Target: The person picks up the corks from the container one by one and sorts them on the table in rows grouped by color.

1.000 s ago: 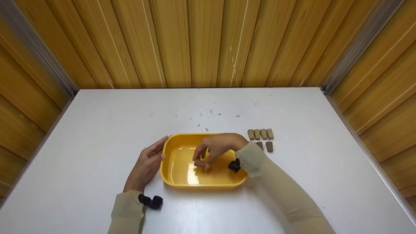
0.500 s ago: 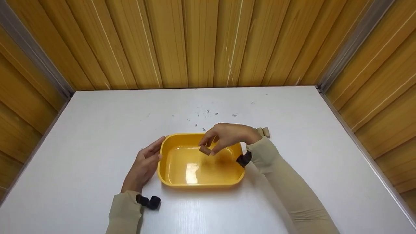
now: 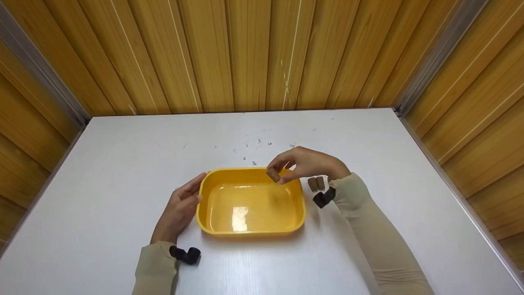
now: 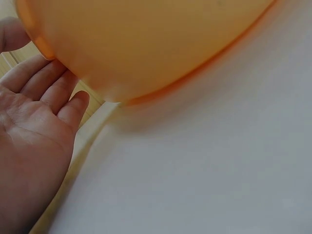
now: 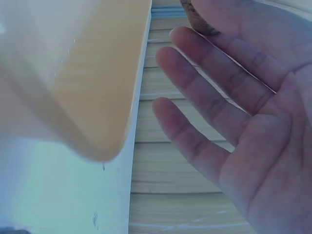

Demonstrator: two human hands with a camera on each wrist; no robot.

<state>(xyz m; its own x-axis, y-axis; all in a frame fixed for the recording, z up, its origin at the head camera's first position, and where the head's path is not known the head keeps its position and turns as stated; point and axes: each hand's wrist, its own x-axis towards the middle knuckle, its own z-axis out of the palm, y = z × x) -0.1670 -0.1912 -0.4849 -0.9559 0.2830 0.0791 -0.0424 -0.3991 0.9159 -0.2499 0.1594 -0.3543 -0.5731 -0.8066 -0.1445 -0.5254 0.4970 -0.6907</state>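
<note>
In the head view my right hand [image 3: 309, 164] pinches a brown, tapered cork stopper [image 3: 273, 175] between thumb and fingertips, over the far right corner of a yellow plastic tray [image 3: 250, 234]. The right wrist view catches part of the cork [image 5: 199, 20] at its top edge, with the other fingers spread loosely. My left hand [image 3: 180, 209] touches the left side of the tray, its fingers nearly straight along the outer wall and the thumb at the rim. In the left wrist view its fingertips meet the tray wall [image 4: 146, 48].
Two brown corks [image 3: 316, 183] stand side by side right of the tray, close to the right wrist's black camera [image 3: 324, 198]. The white table [image 3: 143, 151] has dark marks beyond the tray. A wood-patterned wall [image 3: 249, 57] borders its far edge.
My right hand has risen from inside the tray and shifted right and away, still pinching the cork. It now covers the lighter cork row. The left hand stays at the tray's side.
</note>
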